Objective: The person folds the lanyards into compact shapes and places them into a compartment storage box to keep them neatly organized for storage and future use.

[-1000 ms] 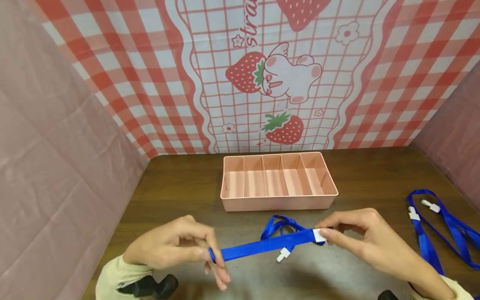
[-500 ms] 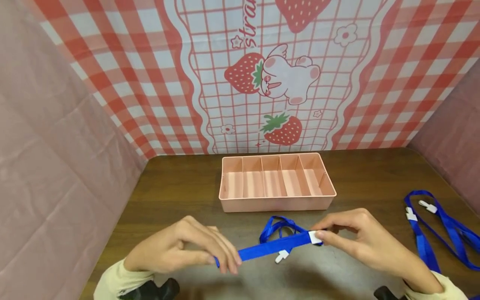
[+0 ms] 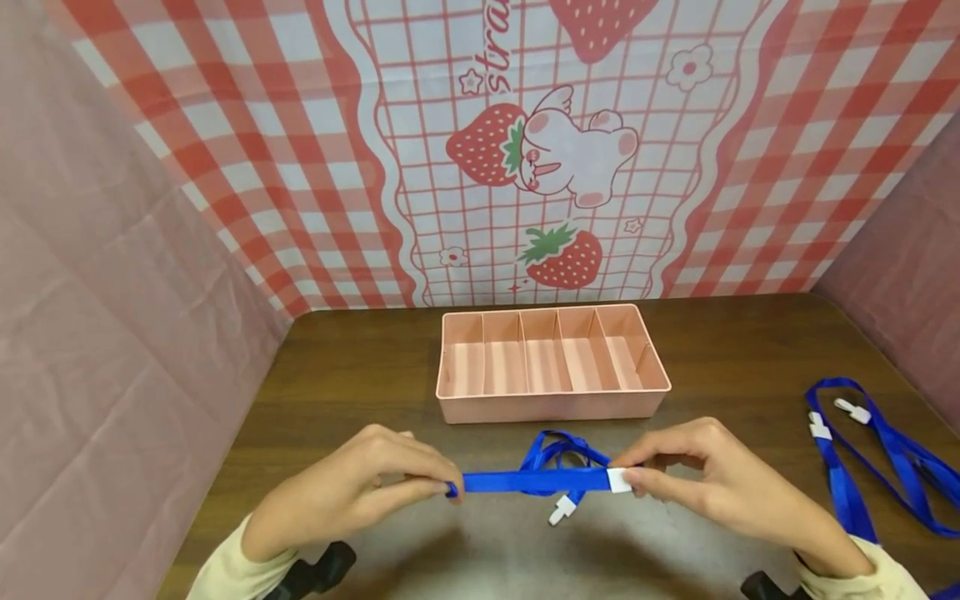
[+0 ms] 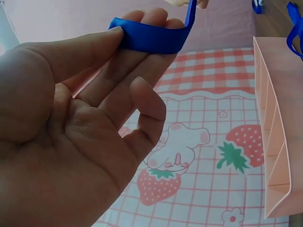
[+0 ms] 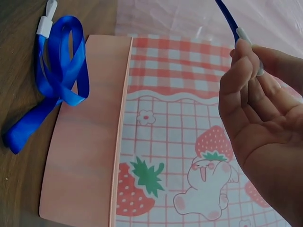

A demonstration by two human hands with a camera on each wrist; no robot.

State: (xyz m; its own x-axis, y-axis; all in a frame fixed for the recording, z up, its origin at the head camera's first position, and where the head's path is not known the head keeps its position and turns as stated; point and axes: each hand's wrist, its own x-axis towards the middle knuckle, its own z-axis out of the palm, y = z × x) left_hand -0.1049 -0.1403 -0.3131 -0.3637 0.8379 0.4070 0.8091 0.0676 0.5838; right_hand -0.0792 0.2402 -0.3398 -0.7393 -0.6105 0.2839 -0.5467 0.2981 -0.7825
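Note:
A blue lanyard strap (image 3: 534,481) is stretched level between both hands above the table. My left hand (image 3: 352,483) pinches its left end; in the left wrist view the thumb presses the folded end of the blue band (image 4: 151,39) against the fingers, and the band bends around the fingertips. My right hand (image 3: 720,479) pinches the white plastic fitting (image 3: 618,480) at the other end between thumb and fingers. Behind the strap, a second blue lanyard (image 5: 61,71) lies bunched on the table, its white clip (image 3: 562,510) showing below the strap in the head view.
A pink bin (image 3: 553,407) with several compartments stands at the table's back middle. More blue lanyards (image 3: 846,492) with white clips (image 3: 852,411) lie at the right. A checked strawberry cloth (image 3: 315,167) hangs behind the brown table (image 3: 352,358).
My left hand has moved right and slightly up, and its spread fingers have closed in on the strap. The strap went from slanted to level, with a shorter length showing between the hands.

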